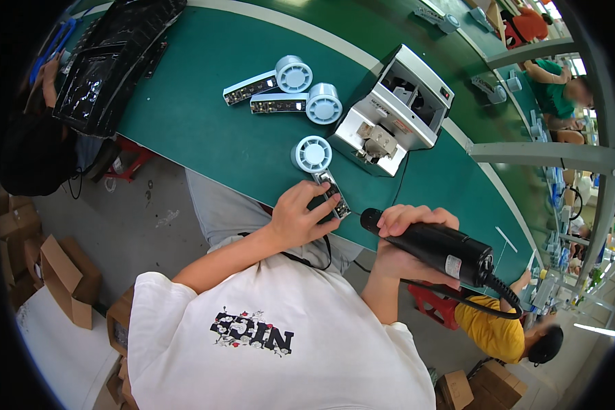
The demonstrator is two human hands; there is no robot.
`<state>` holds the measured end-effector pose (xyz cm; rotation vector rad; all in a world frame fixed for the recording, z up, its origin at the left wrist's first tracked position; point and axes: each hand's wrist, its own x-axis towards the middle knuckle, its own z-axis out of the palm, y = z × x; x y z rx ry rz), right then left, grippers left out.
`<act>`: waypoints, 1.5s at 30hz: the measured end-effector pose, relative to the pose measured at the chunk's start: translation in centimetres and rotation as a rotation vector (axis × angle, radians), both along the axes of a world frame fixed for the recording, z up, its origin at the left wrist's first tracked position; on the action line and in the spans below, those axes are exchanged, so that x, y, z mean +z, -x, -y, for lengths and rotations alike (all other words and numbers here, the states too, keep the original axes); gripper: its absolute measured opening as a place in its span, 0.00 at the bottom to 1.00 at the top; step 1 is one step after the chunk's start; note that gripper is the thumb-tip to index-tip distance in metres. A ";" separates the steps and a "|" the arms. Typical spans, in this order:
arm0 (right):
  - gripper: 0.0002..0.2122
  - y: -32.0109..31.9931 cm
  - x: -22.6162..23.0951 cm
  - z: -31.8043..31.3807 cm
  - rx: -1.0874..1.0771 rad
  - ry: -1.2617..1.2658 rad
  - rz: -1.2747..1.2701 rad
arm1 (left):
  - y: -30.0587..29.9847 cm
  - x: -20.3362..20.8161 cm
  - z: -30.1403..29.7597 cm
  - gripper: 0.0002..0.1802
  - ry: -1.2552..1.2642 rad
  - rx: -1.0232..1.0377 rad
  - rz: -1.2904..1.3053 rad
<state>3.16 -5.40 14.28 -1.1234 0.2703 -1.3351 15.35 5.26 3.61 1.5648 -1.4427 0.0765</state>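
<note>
My left hand (303, 216) grips the handle of a pale blue handheld fan (312, 154) near the table's front edge. The fan's round, slotted head points away from me, and its open handle shows a circuit board inside. In my right hand (411, 236) is a black electric screwdriver (444, 251), held sideways with a coiled cord at its rear. Its thin bit reaches toward the end of the fan handle; whether the tip touches a screw is too small to tell. Two similar fans, one upper (294, 74) and one lower (323, 104), lie farther back with their handles open.
A silver screw feeder (396, 113) stands right of the fans on the green table (205, 130). A glossy black bin (109, 65) occupies the far left. A conveyor belt (348, 24) runs behind. A person in yellow (492, 328) sits at the right; cardboard boxes (68, 280) are on the left.
</note>
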 end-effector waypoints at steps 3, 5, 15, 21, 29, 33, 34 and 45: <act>0.48 -0.1 0.5 0.3 0.012 -0.050 -0.006 | 0.0 -0.1 0.0 0.27 0.011 0.003 -0.005; 0.47 0.2 0.2 0.6 0.014 -0.049 0.000 | 0.0 -0.2 0.0 0.27 0.012 0.001 -0.007; 0.47 0.5 -0.5 0.5 0.032 -0.040 0.072 | 0.0 -0.2 0.0 0.27 0.007 0.007 -0.017; 0.47 0.4 -0.3 0.3 0.031 -0.022 0.057 | 0.1 -0.2 -0.1 0.25 -0.013 0.004 -0.014; 0.47 0.3 -0.5 0.5 0.043 -0.011 0.054 | 0.2 -0.2 -0.1 0.26 -0.022 0.012 -0.009; 0.46 0.2 -0.2 0.6 0.014 -0.015 0.001 | 0.3 -0.4 -0.1 0.26 -0.022 0.017 0.000; 0.46 0.2 -0.1 0.6 0.000 -0.001 -0.039 | 0.3 -0.4 -0.1 0.26 -0.024 0.018 -0.002; 0.47 -0.2 0.3 0.5 0.013 0.019 -0.050 | 0.2 -0.3 -0.1 0.26 -0.022 0.014 0.005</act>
